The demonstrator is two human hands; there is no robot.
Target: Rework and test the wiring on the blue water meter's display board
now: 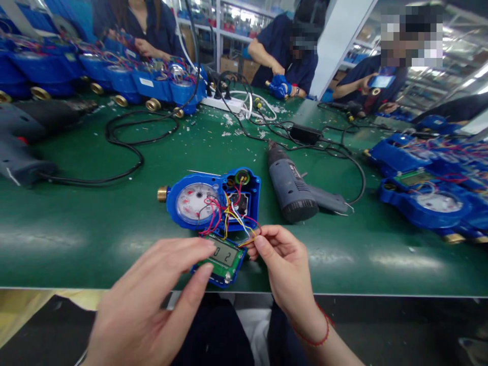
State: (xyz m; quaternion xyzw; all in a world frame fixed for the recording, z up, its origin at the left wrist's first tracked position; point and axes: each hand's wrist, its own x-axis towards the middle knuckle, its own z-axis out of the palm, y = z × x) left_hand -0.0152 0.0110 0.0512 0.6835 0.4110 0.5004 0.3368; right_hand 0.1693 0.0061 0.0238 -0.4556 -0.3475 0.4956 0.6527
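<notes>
A blue water meter (196,201) lies on the green bench, its round dial facing up and its square compartment uncovered. Red, yellow and white wires (238,218) run from that compartment to a green circuit board (221,269) in a blue frame, whose display shows digits. My left hand (152,295) is over the left side of the board, thumb and fingers apart; whether the fingertips touch it I cannot tell. Pinched between the thumb and fingers of my right hand (284,264) are thin wires at the board's right edge.
A grey heat gun (292,185) lies right of the meter, another heat gun (38,127) at the left. Blue meters (125,81) line the back left; more meters (430,198) sit at the right. Cables and a power strip (223,104) lie behind. Several people work across the bench.
</notes>
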